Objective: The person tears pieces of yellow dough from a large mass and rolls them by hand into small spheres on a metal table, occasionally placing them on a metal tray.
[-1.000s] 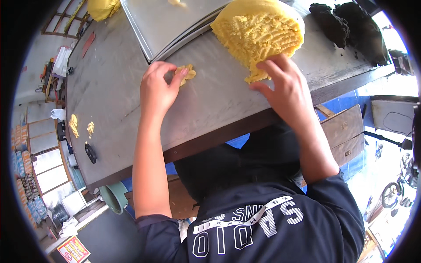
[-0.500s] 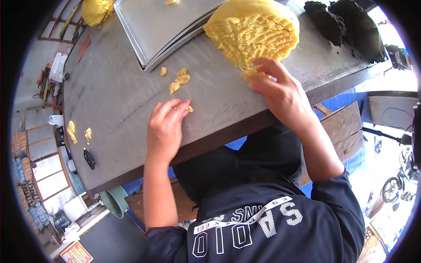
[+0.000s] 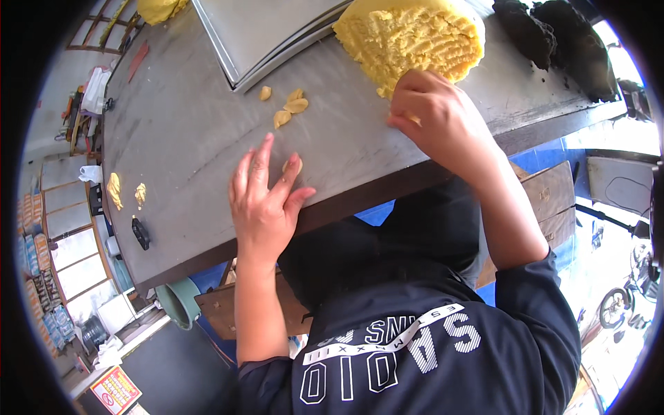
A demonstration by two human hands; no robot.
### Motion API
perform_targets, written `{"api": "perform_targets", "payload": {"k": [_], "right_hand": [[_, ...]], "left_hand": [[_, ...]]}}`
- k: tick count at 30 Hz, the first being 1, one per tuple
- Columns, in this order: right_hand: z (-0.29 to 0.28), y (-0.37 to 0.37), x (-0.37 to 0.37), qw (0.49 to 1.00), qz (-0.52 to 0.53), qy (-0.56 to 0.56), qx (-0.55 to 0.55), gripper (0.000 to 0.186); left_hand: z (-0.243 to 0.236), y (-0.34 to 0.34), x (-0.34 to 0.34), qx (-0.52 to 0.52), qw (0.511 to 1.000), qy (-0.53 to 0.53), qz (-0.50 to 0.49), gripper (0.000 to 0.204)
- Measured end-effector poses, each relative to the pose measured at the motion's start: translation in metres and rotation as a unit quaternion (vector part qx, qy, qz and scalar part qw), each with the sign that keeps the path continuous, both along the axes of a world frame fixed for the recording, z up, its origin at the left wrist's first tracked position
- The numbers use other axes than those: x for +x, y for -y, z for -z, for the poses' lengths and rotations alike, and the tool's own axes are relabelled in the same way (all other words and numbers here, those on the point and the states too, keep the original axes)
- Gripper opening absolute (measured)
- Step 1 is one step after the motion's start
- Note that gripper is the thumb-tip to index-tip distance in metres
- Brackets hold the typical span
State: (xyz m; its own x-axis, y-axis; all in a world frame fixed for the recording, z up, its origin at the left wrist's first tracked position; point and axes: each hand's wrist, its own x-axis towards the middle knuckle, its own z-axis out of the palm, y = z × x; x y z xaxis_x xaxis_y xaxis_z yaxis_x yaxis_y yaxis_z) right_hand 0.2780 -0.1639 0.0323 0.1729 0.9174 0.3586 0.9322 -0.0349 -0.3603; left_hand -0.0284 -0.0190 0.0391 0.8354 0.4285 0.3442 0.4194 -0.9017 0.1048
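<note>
A large mound of yellow dough (image 3: 415, 41) with a torn, rough face rests on the grey table (image 3: 187, 145). At its near edge is my right hand (image 3: 439, 114), fingers closed in a pinch on a bit of yellow dough that shows only in part. My left hand (image 3: 263, 200) lies low over the table with its fingers spread. Under its index fingertip a small dough piece (image 3: 297, 166) is partly covered. Several small dough pieces (image 3: 296, 106) lie just beyond that hand.
Metal trays (image 3: 259, 41) are stacked at the far side, left of the mound. Black lumps (image 3: 570, 52) sit at the far right. At the left are dough scraps (image 3: 115, 190) and a small black object (image 3: 140, 234). The table's dark front edge (image 3: 332, 207) runs before me.
My left hand has gone from a pinch around a small dough piece to spread fingers. My right hand's fingers have closed further around its dough. The view has shifted slightly.
</note>
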Motion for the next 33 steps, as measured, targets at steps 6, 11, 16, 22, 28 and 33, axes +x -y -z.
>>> {"api": "perform_targets", "payload": {"k": [6,11,16,22,28,33], "right_hand": [[0.003,0.026,-0.019,0.995,0.097,0.008,0.036,0.013],[0.005,0.015,-0.019,0.998,0.038,-0.022,0.049,0.013],[0.008,0.013,-0.009,0.994,0.095,-0.018,0.052,0.016],[0.006,-0.006,-0.010,0.998,0.047,0.043,0.023,0.018],[-0.013,0.019,-0.006,0.997,0.034,-0.072,0.001,0.023],[-0.001,0.034,-0.014,0.996,0.064,-0.045,0.040,0.028]], "left_hand": [[-0.035,-0.033,0.043,0.056,0.993,-0.049,0.089,0.019],[0.017,-0.049,0.111,0.068,0.959,0.227,0.154,0.032],[0.032,-0.054,0.111,0.030,0.938,0.267,0.218,0.034],[0.031,-0.059,0.107,0.034,0.923,0.283,0.257,0.029],[-0.006,-0.061,0.039,-0.216,0.940,0.258,-0.058,0.038],[0.012,-0.007,-0.006,0.048,0.994,0.023,-0.098,0.018]]}}
